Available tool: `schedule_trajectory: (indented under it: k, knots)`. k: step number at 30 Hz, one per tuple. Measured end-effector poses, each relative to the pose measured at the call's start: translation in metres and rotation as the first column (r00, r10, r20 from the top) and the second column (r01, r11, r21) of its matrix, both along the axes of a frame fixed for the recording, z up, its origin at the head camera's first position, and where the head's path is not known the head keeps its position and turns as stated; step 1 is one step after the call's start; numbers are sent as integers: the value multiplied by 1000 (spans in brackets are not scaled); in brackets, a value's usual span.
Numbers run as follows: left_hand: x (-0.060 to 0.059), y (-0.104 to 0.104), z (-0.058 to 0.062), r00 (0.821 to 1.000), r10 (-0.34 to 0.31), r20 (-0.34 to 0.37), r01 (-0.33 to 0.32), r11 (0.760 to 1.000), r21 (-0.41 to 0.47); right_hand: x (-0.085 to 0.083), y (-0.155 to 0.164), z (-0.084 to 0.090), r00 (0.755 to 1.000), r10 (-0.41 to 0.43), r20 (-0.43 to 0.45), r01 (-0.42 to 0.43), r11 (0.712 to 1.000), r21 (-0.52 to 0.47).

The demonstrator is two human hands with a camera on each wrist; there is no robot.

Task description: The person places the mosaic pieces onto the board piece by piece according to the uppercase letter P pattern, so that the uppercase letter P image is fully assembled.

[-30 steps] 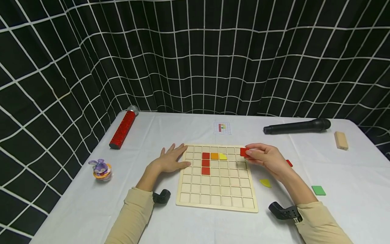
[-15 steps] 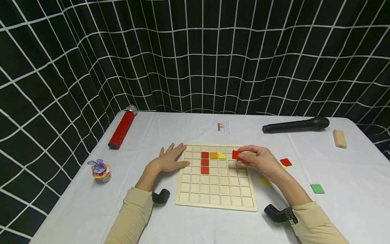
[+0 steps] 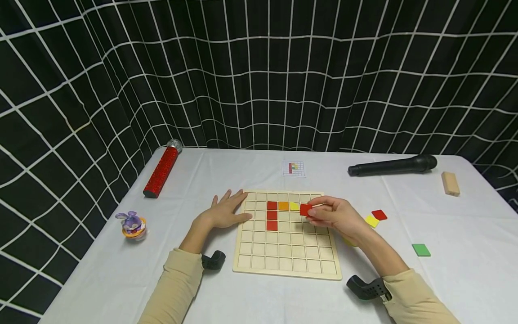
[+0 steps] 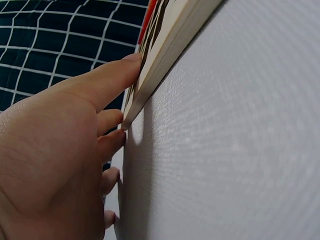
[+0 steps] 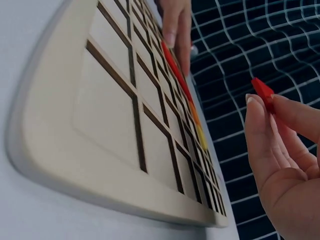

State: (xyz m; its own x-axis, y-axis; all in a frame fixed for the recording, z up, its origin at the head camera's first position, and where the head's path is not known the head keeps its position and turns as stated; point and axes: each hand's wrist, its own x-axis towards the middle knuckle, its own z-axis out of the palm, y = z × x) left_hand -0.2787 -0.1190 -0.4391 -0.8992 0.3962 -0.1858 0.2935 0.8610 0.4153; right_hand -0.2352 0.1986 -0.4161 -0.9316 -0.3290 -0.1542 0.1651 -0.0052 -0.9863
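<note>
A small red tile (image 3: 305, 209) sits pinched at the fingertips of the right hand (image 3: 336, 218), just right of the frame's middle in the head view, held over the upper rows of the wooden grid board (image 3: 283, 261). It hangs directly beside the yellow piece (image 3: 294, 206) already seated in the board, to that piece's right and slightly lower. In the right wrist view the same tile (image 5: 262, 90) shows edge-on at the upper right, clamped between thumb and forefinger and clear of the board's surface below it.

The right hand's fingers are curled in around the tile, the grip narrow. The left hand (image 3: 226, 211) lies flat on the worktop (image 3: 259, 306) left of centre, fingers straight and spread, its fingertips (image 4: 125, 67) touching the board's left edge; it holds nothing.

On the board, a column of red pieces (image 3: 272, 216) stands in the upper middle, with an orange piece (image 3: 284, 206) between its top square and the yellow one. To the right of the right hand, loose on the worktop, lie a yellow tile (image 3: 371, 221), a second red tile (image 3: 379, 214) and, farther right and lower, a green tile (image 3: 421, 249).
</note>
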Motion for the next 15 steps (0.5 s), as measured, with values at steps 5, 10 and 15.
schedule_trajectory:
  k: [5,10,15]
  knots:
    - [0,0,0,1000,-3,-2,3,1000,0,2,-6,-2,1000,25,13,-25,1000,-4]
    - [0,-1,1,1000,-11,-2,11,1000,3,6,-12,-3,998,55,25,-55,998,-20]
    - [2,-1,2,1000,-17,-5,17,1000,22,10,-17,-4,996,81,37,-81,996,-26]
